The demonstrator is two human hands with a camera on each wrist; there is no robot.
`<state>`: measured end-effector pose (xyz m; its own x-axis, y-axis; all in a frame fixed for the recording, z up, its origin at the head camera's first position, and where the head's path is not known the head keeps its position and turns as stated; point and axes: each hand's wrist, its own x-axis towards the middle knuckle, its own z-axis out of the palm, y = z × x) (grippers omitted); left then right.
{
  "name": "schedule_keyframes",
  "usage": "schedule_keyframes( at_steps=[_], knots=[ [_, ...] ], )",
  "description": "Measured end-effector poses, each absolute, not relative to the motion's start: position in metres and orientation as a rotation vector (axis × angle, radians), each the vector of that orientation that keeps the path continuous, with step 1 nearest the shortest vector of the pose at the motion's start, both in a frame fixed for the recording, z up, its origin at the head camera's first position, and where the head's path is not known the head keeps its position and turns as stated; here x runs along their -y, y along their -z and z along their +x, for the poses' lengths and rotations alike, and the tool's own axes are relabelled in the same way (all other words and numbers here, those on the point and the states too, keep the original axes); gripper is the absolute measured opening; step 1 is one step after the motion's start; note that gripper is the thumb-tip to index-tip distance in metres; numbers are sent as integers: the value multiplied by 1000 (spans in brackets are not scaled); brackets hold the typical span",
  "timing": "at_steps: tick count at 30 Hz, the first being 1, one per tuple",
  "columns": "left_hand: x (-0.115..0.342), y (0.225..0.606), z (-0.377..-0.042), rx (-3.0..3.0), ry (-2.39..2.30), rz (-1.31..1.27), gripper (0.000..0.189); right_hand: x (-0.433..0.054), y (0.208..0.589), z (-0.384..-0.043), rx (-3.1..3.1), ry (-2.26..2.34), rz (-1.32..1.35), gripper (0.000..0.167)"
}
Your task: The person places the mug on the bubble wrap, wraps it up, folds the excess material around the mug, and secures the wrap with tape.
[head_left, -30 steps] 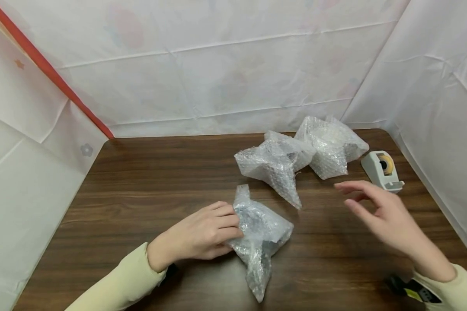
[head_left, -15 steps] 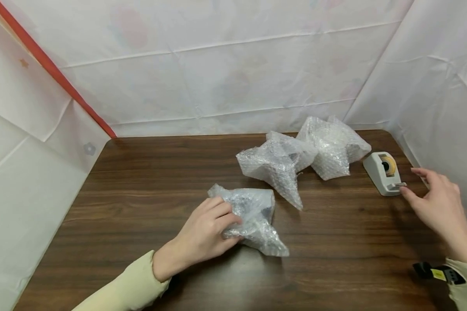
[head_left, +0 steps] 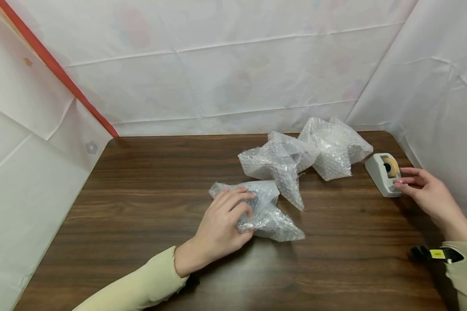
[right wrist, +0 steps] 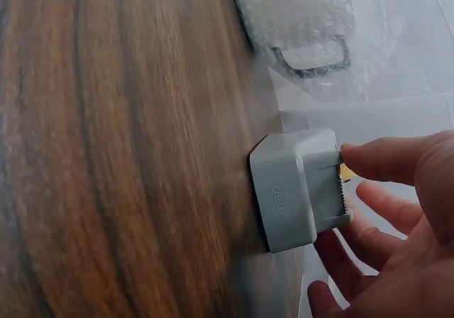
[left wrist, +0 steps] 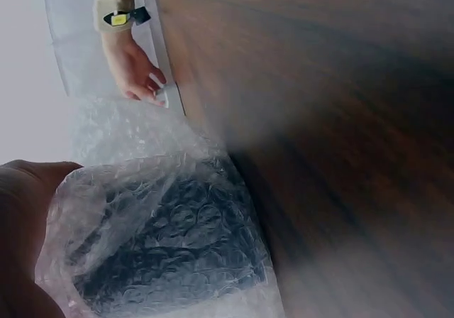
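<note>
My left hand [head_left: 223, 220] holds a bubble-wrapped bundle [head_left: 272, 220], its fingers bent over the top and the thumb at the near side. Through the clear wrap in the left wrist view, something dark [left wrist: 177, 240] shows; its kind cannot be made out. At the right of the table, my right hand [head_left: 432, 190] grips the front end of a pale tape dispenser [head_left: 379, 177]. The right wrist view has the thumb at one corner of the toothed cutter and fingers at the opposite side, with a bit of yellow tape [right wrist: 346, 172] visible between them.
Two more bubble-wrapped bundles [head_left: 278, 162] [head_left: 331, 147] lie at the back right, left of the dispenser. In the right wrist view, one shows a dark handle-like loop [right wrist: 312, 69]. White sheeting [head_left: 218, 77] surrounds the brown wooden table [head_left: 140, 181].
My right hand has moved right to the dispenser, then closed on its front end. The left hand has turned the bundle and shifted it slightly away and right.
</note>
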<state>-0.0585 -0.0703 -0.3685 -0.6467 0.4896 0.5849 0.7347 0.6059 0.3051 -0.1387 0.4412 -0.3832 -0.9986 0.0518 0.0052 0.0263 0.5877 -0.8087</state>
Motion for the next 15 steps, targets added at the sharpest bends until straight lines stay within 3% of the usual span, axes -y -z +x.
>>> schedule_keyframes(
  at_steps=[5,11,15],
  knots=[
    [75,366,-58,2425,715,-1046,35,-439,384,-137,2696,-1466,-110,45],
    [87,358,-60,2515,846,-1159,35,-431,379,-135,2781,-1127,-159,33],
    [93,358,-63,2507,941,-1187,35,-427,376,-133,2821,-987,-232,37]
  ],
)
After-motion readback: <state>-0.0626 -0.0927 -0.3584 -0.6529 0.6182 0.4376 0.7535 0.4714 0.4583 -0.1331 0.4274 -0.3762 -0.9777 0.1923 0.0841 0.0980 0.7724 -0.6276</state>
